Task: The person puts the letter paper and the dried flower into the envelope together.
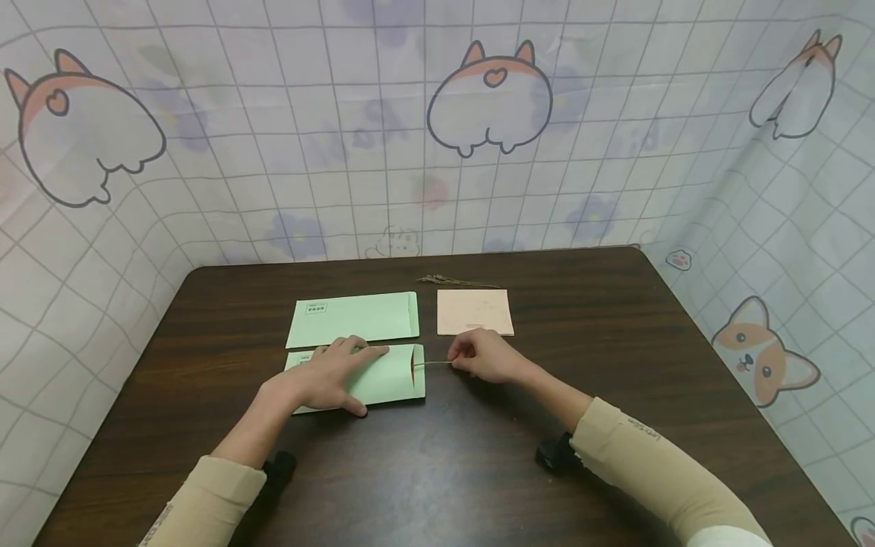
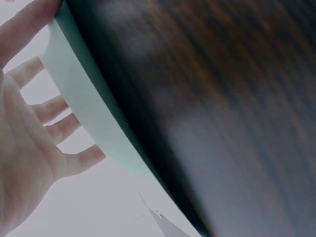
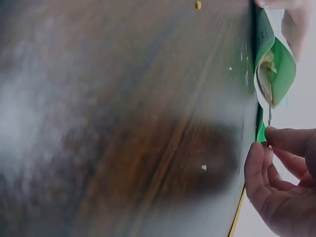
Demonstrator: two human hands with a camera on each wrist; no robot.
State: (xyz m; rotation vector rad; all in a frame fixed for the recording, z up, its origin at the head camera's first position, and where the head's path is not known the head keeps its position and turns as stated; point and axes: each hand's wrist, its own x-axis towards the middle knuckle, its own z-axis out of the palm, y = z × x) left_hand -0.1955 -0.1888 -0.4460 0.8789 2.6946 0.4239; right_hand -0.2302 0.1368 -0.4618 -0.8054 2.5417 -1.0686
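1. Left hand [image 1: 326,377]: fingers spread, loose grip, lying on top of the nearer green envelope [image 1: 391,377] on the brown desk [image 1: 437,471].
2. Other green envelope [image 1: 355,317]: lies just behind that one, printed box near its left end.
3. Nearer envelope's mouth: gaping at the right end (right-wrist view shows something yellowish inside, too blurry to name).
4. Thin stem [image 1: 437,362]: one end inside that mouth, the other at the right fingertips.
5. Dried sprig [image 1: 458,282]: lying behind the pink card.
6. Pink card [image 1: 474,310]: flat, right of the back envelope.
7. Right hand [image 1: 488,357]: grip pinching the stem between thumb and fingers, just in front of the card.
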